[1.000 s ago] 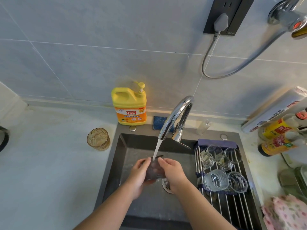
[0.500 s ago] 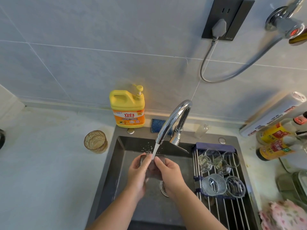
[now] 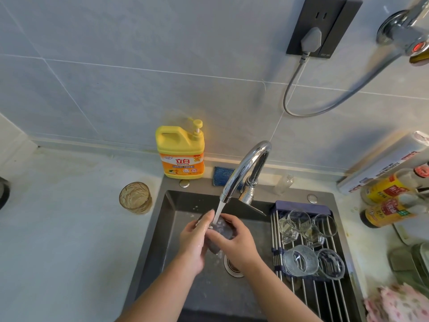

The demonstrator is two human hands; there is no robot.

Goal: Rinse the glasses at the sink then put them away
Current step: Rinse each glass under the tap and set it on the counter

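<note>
On the pale countertop (image 3: pixel 69 240) at the left, an amber textured glass (image 3: pixel 135 198) stood upright just beside the sink's rim, untouched and apparently waiting its turn. Behind it, against the tiled wall, was a yellow pump jug of dish soap (image 3: pixel 180 152). In the dark sink (image 3: pixel 160 231) the left hand (image 3: pixel 193 242) cupped a smoky grey glass (image 3: pixel 221 231) from its left side, wet fingers wrapped against the wall of the glass. The glass was tilted, held above the basin floor and directly under the water stream (image 3: pixel 218 211) falling from the chrome tap (image 3: pixel 246 168). The right hand (image 3: pixel 236 242) gripped the same glass from the other side, fingers curled round it. Further right, a roll-up drying rack (image 3: pixel 301 296) lay across the sink and carried several clear glasses (image 3: pixel 292 225) at the back and two ribbed glass bowls or tumblers (image 3: pixel 300 260) nearer the person; whether all of these had been rinsed could not be told. Sauce bottles (image 3: pixel 390 198) and a floral cloth (image 3: pixel 399 303) sat at the far right.

By my reading the task was in its middle: one glass under the water, the amber one most likely yet to be rinsed, and nothing put away, since every glass in view was on the rack, the counter or in hand.
</note>
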